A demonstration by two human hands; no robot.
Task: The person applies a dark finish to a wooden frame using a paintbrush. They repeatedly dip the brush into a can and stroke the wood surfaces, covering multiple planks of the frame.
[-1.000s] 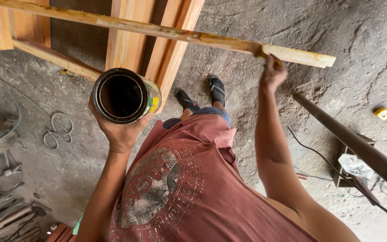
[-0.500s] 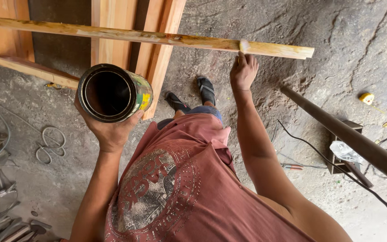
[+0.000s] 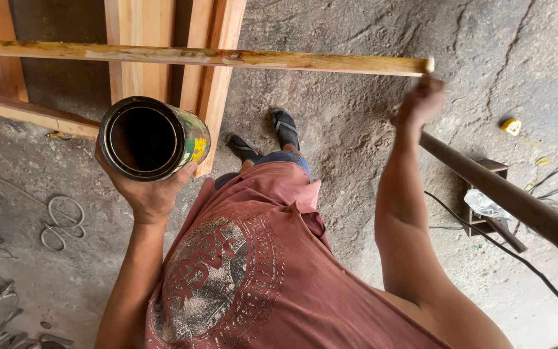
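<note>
the person wears a loose, faded brick-red t-shirt [image 3: 259, 271] with a large round print in pale grey, worn and cracked, filling the lower middle of the frame. the sleeves end high, leaving both arms bare. a strip of blue denim [image 3: 285, 158] shows just above the shirt's hem. the feet, near the upper middle, are in dark strapped sandals [image 3: 283, 127].

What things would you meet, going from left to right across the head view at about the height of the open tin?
Coiled wire on the floor → open tin held in the left hand → two black sandals → right hand at the end of the wooden strip → dark pipe → yellow tape measure.
</note>
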